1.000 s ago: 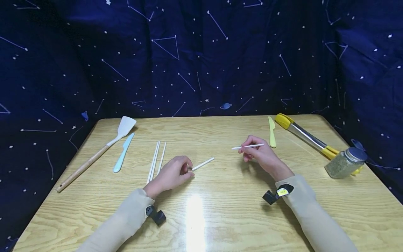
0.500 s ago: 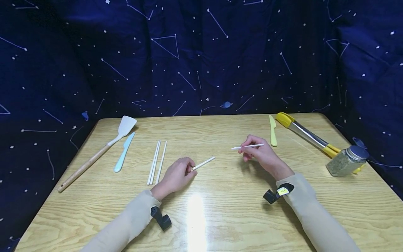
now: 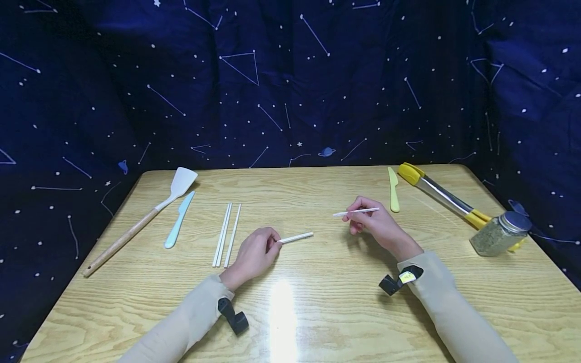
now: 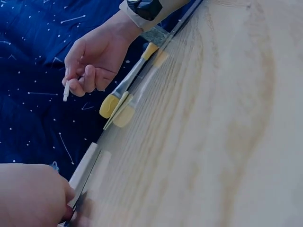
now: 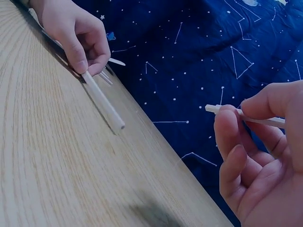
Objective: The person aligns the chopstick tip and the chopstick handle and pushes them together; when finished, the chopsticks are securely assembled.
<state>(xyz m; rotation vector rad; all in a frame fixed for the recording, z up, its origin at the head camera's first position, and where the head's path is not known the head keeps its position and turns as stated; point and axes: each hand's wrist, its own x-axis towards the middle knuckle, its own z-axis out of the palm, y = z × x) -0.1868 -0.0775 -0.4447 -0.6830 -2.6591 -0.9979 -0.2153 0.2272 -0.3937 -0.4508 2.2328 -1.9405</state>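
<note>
Wood-grain table (image 3: 317, 312) under us, a dark star-print cloth hung behind it. Nearest, at about 7 o'clock from the table's middle, our left hand (image 3: 254, 254) rests on the wood with fingers curled, pinching the near end of a white chopstick (image 3: 296, 237); its far end points toward 2 o'clock and lies low, at or just off the surface. At 3 o'clock, a little farther out, our right hand (image 3: 374, 222) is raised off the table and pinches a second white chopstick (image 3: 358, 211) between thumb and fingertips, held roughly level, its tip pointing left. The two sticks are apart, their free ends facing each other across a gap.

To handle them well, we judge that each pinch should sit close to the blunt end, with the sticks kept level so their ends can be lined up evenly.

Farther off at 10 o'clock lie spare chopsticks (image 3: 225, 233), then a blue knife (image 3: 179, 220) and a spatula (image 3: 150, 214). Out at 1 to 2 o'clock are a yellow knife (image 3: 393, 190), tongs (image 3: 442, 196) and a spice jar (image 3: 499, 233).
</note>
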